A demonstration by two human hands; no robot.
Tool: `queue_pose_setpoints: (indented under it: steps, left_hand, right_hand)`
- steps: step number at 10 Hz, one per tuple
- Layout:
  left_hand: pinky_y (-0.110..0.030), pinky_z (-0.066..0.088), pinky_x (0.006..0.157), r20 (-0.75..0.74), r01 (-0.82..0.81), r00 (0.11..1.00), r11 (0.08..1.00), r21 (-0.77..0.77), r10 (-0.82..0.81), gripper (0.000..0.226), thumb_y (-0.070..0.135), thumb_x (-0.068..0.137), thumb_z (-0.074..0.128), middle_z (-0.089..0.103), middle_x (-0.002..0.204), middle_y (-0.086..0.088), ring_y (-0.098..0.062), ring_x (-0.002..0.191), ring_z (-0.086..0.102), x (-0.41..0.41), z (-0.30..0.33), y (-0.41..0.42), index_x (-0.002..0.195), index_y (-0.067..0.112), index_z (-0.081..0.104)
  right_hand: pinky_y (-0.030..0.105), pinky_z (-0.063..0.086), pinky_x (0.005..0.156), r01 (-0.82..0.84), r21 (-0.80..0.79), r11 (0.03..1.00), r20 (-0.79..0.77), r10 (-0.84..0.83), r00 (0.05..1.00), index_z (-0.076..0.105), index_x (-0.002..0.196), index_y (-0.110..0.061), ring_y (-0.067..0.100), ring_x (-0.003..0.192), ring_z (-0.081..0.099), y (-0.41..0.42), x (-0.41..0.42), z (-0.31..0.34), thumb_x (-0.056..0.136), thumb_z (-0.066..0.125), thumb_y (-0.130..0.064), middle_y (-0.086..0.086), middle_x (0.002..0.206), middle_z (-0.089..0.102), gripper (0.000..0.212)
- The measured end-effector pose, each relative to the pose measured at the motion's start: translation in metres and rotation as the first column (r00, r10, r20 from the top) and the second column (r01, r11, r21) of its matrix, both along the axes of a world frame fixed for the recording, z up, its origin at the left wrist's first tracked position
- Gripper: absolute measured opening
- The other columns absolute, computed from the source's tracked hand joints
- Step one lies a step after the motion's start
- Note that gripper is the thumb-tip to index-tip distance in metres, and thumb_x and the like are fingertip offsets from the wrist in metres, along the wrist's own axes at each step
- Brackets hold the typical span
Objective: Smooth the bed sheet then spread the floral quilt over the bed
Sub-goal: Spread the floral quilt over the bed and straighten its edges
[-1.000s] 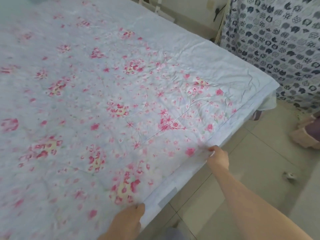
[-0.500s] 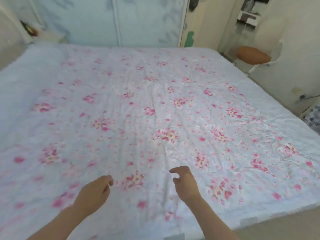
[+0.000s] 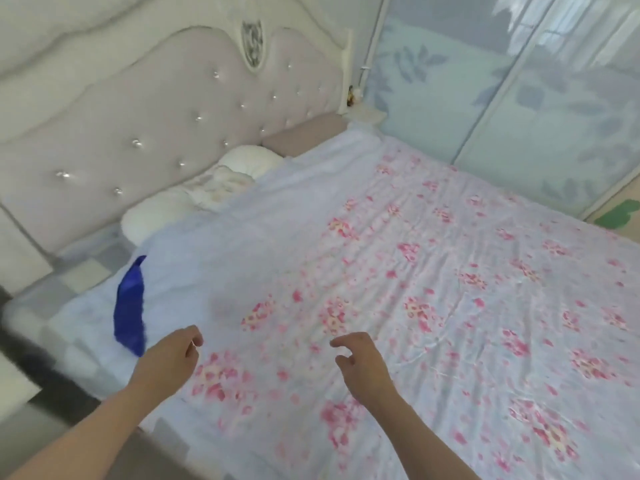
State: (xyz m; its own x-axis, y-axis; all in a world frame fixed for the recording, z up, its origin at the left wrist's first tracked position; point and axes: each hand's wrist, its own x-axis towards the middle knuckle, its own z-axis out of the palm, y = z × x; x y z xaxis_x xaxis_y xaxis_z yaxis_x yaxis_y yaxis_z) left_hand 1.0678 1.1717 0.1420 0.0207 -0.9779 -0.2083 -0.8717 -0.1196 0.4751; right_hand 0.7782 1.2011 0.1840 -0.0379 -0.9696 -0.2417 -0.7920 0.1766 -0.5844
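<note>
The floral quilt (image 3: pixel 433 289), pale blue with pink flower clusters, lies spread across the bed and shows light creases. Its plain blue border (image 3: pixel 277 209) runs toward the headboard. My left hand (image 3: pixel 169 358) hovers over the quilt's near left part with fingers loosely curled and nothing in them. Beside it, my right hand (image 3: pixel 362 362) also hovers just above the quilt, fingers loosely bent and holding nothing. The bed sheet underneath is hidden by the quilt.
A tufted white headboard (image 3: pixel 156 116) stands at the upper left with white pillows (image 3: pixel 194 202) in front of it. A dark blue cloth (image 3: pixel 131 306) lies at the quilt's left edge. Frosted sliding doors (image 3: pixel 502 98) line the far side.
Both hands have let go of the quilt's edge and lifted over it. The view has swung left from the foot corner toward the headboard and pillows.
</note>
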Motion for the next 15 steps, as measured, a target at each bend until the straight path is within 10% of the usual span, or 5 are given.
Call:
queue_pose_setpoints:
  steps: [4,7,9,11,15]
  left_hand:
    - [-0.035,0.043,0.078,-0.336,-0.515,0.65,0.72,0.465,0.682,0.044,0.01,0.093,0.047,0.045,0.129,-0.021,-0.035,0.113,0.05,0.119,-0.064,-0.062,0.132,0.001,0.03]
    - [-0.026,0.044,0.057,-0.51,-0.628,-0.12,0.333,0.703,0.851,0.038,0.015,0.083,0.066,0.054,0.087,-0.012,-0.018,0.065,0.049,0.156,-0.105,-0.087,0.115,0.005,0.048]
    - [-0.015,0.038,0.06,-0.667,-0.21,0.736,0.976,-0.056,0.12,0.02,0.015,0.081,0.054,0.055,0.076,0.008,-0.001,0.068,0.051,0.079,-0.015,-0.07,0.099,0.024,0.054]
    - [-0.028,0.033,0.086,-0.218,0.819,0.564,0.574,0.02,-0.797,0.06,0.012,0.09,0.041,0.05,0.134,0.001,-0.021,0.117,0.046,-0.069,-0.005,0.021,0.143,0.036,0.026]
    - [-0.039,0.048,0.086,0.408,0.349,0.852,0.937,0.021,-0.327,0.095,0.011,0.072,0.069,0.041,0.139,-0.018,-0.035,0.114,0.05,-0.003,-0.132,0.058,0.146,0.022,0.01]
  right_hand:
    - [0.011,0.036,0.083,-0.223,0.102,0.97,0.035,0.22,0.975,0.058,0.118,-0.022,0.009,0.097,0.051,-0.099,0.17,-0.058,0.093,0.047,-0.011,-0.003,0.128,0.045,0.029]
    - [0.015,0.038,0.085,-0.189,0.125,0.974,0.027,0.187,0.982,0.057,0.118,-0.025,0.011,0.104,0.053,-0.117,0.18,-0.077,0.094,0.046,-0.011,-0.005,0.124,0.046,0.031]
    - [0.026,0.051,0.077,0.124,0.13,0.984,0.332,-0.161,0.93,0.06,0.101,-0.021,0.019,0.083,0.064,-0.103,0.157,-0.042,0.093,0.048,-0.009,0.001,0.101,0.062,0.019]
    - [0.029,0.045,0.074,0.653,0.299,0.696,0.459,-0.705,0.54,0.062,0.074,-0.001,0.022,0.08,0.055,-0.04,0.026,-0.028,0.101,0.03,-0.026,0.014,0.086,0.056,0.049]
    - [0.029,0.05,0.061,0.52,0.477,0.709,0.236,-0.673,0.701,0.061,0.102,-0.001,0.023,0.075,0.06,0.062,-0.007,-0.147,0.084,0.055,-0.005,0.009,0.086,0.064,0.019]
